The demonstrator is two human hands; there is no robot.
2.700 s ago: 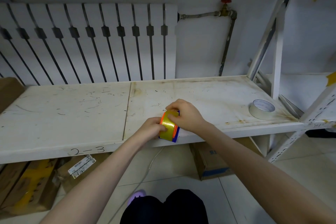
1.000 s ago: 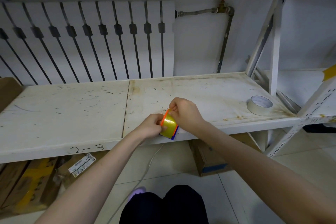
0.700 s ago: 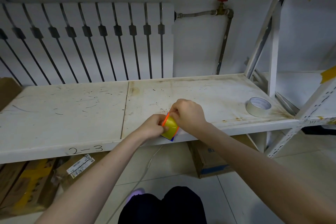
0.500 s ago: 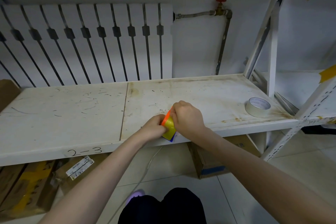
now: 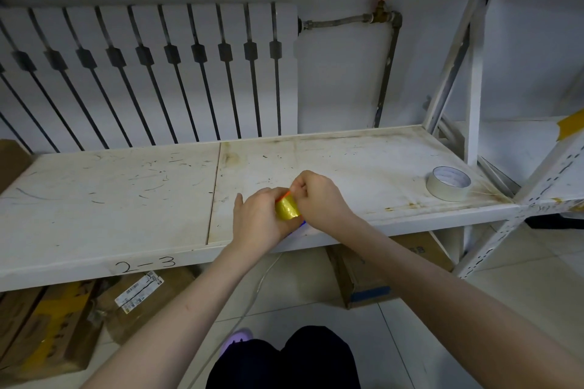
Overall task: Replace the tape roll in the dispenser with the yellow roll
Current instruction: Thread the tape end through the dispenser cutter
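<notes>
Basically yellow roll (image 5: 287, 207) sat in dispenser (image 5: 300, 224) over shelf (image 5: 126, 199) front edge, axis roughly left-right, left hand (image 5: 257, 221) wrapped round it, right hand (image 5: 319, 199) fingers pinched on top.

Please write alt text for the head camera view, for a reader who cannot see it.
Two bare hands, left hand and right hand, hold a yellow roll in an orange-and-blue dispenser over a white shelf. A whitish tape roll lies far right.
</notes>
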